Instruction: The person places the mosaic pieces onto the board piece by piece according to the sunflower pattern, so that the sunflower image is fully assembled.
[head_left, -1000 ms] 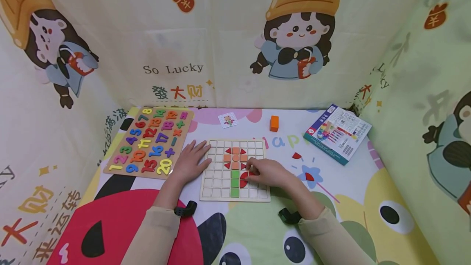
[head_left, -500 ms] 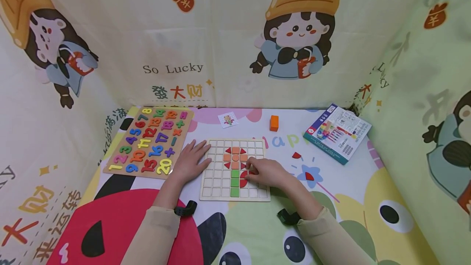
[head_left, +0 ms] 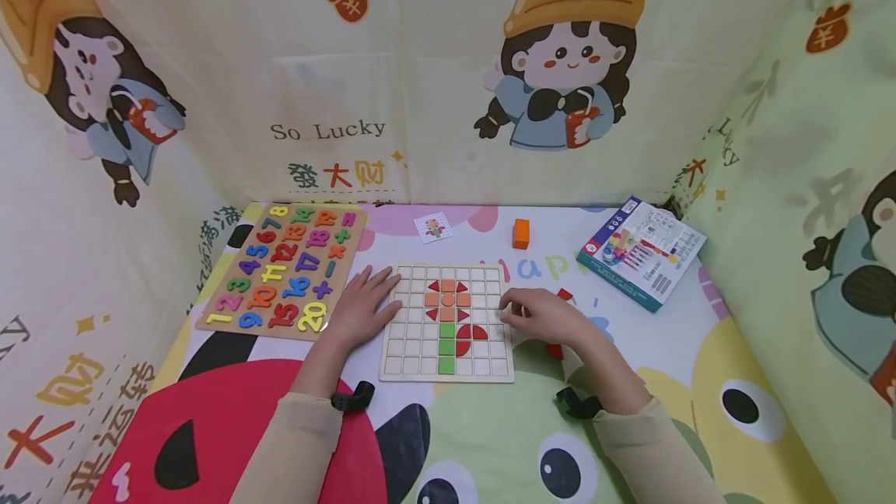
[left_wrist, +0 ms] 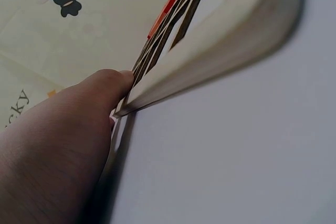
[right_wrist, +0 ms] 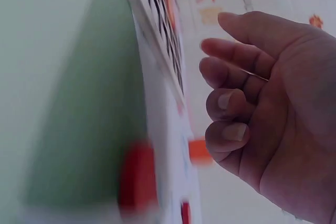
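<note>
A pale wooden grid board (head_left: 411, 350) lies in the middle of the table in the head view. Orange squares (head_left: 448, 286), small red triangles and a column of green squares (head_left: 446, 348) fill some of its cells. Right of the green column sit red rounded pieces (head_left: 479, 332). My left hand (head_left: 357, 308) rests at the board's left edge with straight fingers, its thumb (left_wrist: 118, 83) along the rim in the left wrist view. Over the board's right edge hovers my right hand (head_left: 542, 313), fingers loosely bent and holding nothing. Loose red pieces (head_left: 554, 351) lie partly behind that arm.
A number puzzle board (head_left: 280, 271) lies at the left. Behind the grid board are a small pattern card (head_left: 433, 228) and an orange block (head_left: 521, 234). A flat teal-edged box (head_left: 642, 253) is at the back right. Printed cloth hangs behind and at both sides.
My right hand has let go of the red rounded piece on the board and moved right, towards the loose red pieces. The left hand has stayed at the board's edge.
</note>
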The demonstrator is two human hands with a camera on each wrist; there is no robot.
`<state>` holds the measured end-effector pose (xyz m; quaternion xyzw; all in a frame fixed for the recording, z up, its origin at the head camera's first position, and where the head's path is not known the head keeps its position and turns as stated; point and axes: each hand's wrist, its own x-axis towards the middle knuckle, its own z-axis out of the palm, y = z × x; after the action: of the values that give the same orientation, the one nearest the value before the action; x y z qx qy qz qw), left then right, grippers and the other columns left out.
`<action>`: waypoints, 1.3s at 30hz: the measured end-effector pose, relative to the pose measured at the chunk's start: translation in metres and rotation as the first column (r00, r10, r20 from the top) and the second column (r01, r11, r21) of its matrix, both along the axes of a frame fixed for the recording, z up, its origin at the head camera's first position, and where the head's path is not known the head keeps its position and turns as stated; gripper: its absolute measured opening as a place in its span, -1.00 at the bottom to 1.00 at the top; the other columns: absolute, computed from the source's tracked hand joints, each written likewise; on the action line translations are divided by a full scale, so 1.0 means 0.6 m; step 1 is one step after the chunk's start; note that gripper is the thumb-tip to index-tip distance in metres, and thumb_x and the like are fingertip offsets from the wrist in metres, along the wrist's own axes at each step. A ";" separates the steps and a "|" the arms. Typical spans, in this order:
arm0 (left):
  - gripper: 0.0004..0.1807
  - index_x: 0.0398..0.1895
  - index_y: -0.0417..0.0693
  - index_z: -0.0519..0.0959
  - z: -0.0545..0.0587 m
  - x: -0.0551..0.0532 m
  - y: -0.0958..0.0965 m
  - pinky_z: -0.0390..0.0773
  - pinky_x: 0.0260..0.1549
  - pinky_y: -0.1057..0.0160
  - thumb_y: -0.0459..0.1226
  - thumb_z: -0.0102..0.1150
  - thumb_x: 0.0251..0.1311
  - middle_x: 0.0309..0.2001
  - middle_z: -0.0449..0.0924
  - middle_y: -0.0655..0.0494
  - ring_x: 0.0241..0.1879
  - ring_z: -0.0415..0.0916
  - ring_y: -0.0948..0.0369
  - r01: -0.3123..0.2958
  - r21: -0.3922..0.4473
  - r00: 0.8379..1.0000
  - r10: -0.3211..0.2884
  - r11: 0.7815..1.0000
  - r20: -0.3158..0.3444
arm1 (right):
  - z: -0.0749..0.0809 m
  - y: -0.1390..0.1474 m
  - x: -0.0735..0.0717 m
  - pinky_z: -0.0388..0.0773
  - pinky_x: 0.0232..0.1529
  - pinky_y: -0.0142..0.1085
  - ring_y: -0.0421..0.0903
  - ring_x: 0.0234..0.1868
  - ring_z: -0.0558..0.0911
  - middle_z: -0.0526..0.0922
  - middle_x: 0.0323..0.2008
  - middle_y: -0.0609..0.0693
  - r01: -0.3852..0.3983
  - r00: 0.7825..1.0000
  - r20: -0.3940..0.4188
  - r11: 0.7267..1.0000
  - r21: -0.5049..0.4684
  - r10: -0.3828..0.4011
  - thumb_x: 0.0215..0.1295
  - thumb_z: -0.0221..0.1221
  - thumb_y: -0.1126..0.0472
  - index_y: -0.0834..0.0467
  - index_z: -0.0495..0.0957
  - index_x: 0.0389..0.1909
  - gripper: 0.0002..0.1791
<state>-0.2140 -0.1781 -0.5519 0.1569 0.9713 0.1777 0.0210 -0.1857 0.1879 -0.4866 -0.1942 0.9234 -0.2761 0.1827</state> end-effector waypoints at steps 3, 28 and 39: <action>-0.31 0.51 0.29 0.22 0.000 -0.001 0.000 -0.16 0.55 -0.14 0.20 -0.04 0.36 0.56 0.09 0.18 0.59 -0.19 -0.07 -0.003 -0.002 1.000 0.003 1.000 -0.006 | 0.006 0.034 0.001 0.55 -0.33 -0.34 -0.18 -0.31 0.52 0.56 -0.35 -0.18 0.006 1.000 0.000 1.000 0.021 -0.006 0.34 0.22 -0.02 -0.12 0.59 -0.02 -0.77; -0.33 0.50 0.26 0.24 0.001 0.001 0.002 -0.15 0.55 -0.14 0.17 -0.03 0.37 0.56 0.11 0.16 0.59 -0.19 -0.07 0.001 0.002 1.000 -0.001 1.000 -0.013 | -0.018 0.150 0.041 0.44 -0.17 -0.38 -0.15 -0.11 0.45 0.49 -0.18 -0.18 -0.096 0.986 0.139 0.995 0.031 0.091 0.20 0.36 0.07 -0.18 0.55 -0.14 -0.75; -0.33 0.51 0.24 0.24 0.000 0.000 0.000 -0.16 0.55 -0.13 0.16 -0.03 0.38 0.55 0.12 0.14 0.59 -0.17 -0.08 0.010 -0.001 1.000 -0.010 1.000 -0.021 | -0.025 0.151 0.039 0.42 -0.22 -0.39 -0.19 -0.16 0.47 0.49 -0.21 -0.20 -0.113 0.989 0.098 0.992 0.050 0.107 0.21 0.35 0.04 -0.21 0.54 -0.16 -0.77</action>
<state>-0.2142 -0.1780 -0.5520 0.1633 0.9708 0.1756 0.0119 -0.1622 0.2786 -0.5019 -0.2263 0.9089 -0.2487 0.2466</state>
